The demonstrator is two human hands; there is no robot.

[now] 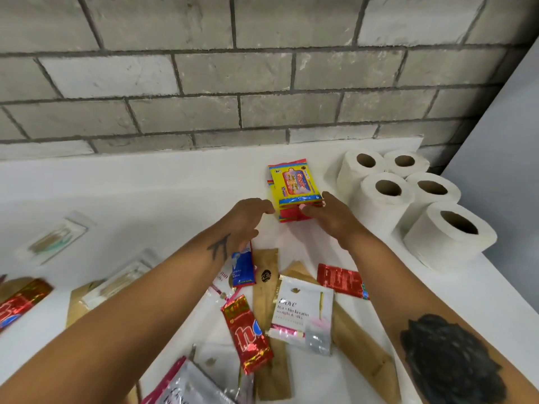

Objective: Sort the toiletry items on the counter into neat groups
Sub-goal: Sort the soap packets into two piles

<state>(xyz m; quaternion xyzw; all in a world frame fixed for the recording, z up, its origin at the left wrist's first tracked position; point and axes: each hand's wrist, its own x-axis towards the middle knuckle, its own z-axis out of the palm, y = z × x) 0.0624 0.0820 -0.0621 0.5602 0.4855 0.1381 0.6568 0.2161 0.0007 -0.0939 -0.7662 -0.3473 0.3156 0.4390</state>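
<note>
A stack of yellow and red wipe packets (293, 185) lies on the white counter (145, 182) near the back. My right hand (329, 214) pinches the stack's near right corner. Just left of the stack hovers my left hand (248, 220), fingers loosely curled and holding nothing. Below my hands lies a loose heap: a blue sachet (242, 266), a white Dove sachet (303, 310), red foil sachets (249, 333) (339, 278) and brown paper sleeves (265, 287).
Several toilet paper rolls (408, 199) stand at the counter's right end beside a grey wall. Clear packets (55, 237) and another red sachet (20, 301) lie at the left. A silver and pink pouch (186, 386) sits at the bottom edge. A brick wall rises behind.
</note>
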